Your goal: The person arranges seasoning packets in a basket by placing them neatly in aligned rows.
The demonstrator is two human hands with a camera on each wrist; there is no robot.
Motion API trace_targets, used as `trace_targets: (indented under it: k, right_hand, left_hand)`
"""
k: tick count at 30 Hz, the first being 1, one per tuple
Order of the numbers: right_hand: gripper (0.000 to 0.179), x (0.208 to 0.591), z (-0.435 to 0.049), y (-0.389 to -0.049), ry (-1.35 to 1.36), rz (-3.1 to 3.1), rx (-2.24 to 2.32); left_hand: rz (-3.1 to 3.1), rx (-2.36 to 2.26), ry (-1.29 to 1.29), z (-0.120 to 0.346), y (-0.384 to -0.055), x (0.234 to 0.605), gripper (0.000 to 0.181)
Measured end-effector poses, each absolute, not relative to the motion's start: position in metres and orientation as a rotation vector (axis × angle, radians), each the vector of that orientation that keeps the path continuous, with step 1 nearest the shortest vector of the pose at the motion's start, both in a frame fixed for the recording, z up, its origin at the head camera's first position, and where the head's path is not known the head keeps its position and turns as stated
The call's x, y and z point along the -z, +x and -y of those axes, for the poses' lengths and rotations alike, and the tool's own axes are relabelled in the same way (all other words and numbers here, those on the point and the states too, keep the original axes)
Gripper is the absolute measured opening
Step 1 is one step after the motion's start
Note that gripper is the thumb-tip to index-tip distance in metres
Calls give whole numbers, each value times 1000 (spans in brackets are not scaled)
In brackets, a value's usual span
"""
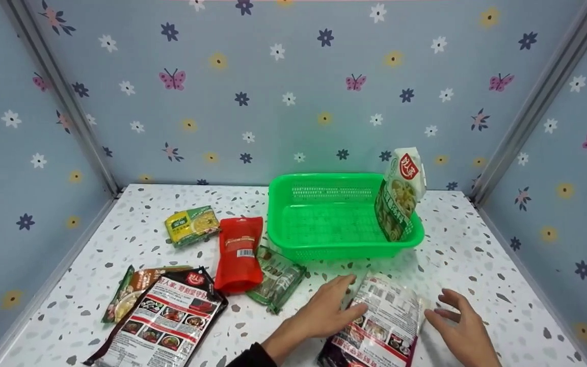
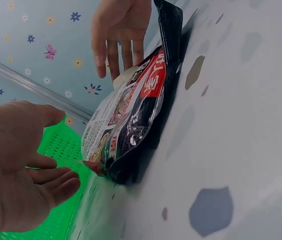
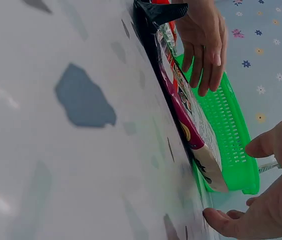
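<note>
A large printed food pouch lies flat on the table in front of the green basket, its back panel of text and food pictures facing up. My left hand hovers at the pouch's left edge, fingers extended and thumb over the packet. On the other side, my right hand is held just off the right edge with its fingers spread. In the left wrist view a gap shows between the left hand and the pouch. The right wrist view likewise shows the right hand apart from it.
The green basket holds an upright green-and-white pouch at its right end. Left of it lie a yellow packet, a red pouch, a green packet, and a black-edged pouch overlapping an orange-green packet. Patterned walls enclose the table.
</note>
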State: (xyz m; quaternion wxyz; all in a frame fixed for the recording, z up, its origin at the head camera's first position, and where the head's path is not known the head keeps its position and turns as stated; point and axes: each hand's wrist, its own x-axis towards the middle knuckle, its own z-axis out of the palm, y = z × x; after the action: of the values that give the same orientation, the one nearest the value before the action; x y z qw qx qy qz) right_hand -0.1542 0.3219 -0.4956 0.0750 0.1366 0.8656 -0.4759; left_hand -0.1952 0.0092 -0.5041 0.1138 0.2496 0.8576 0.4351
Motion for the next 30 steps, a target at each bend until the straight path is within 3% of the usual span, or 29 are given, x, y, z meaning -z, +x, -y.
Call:
trace_targets:
  k: [2,6,9,12,18,22,30]
  right_hand:
    - [97,496,-322,-154,455,-2459,1571]
    - [100,497,-319,-156,528,-2238,1751]
    - [96,497,-316,-158,536,-2204,1738]
    - [89,497,-313,-160,522,-2158,1749]
    - [77,501,-304,-160,381,-2084,1742]
    - [71,504,-297,-159,276,-2091,1757]
    - [81,508,-279,-152,96,-1990,1886]
  left_hand:
    - [-2482,-1316,678,-13,-194,504,82]
    - [-2413,-1410,573,-18,-195,506,61]
    - [-2387,-1451,514,-19,-197,509,58]
    - [-2392,-1470,485,-18,-199,512,67]
    - [-2242,-1612,424,-15,-202,518,43]
    - [-2121,-1726,369,-15,-201,521,46]
    - [-1950,-1828,345,-9,-198,523,60]
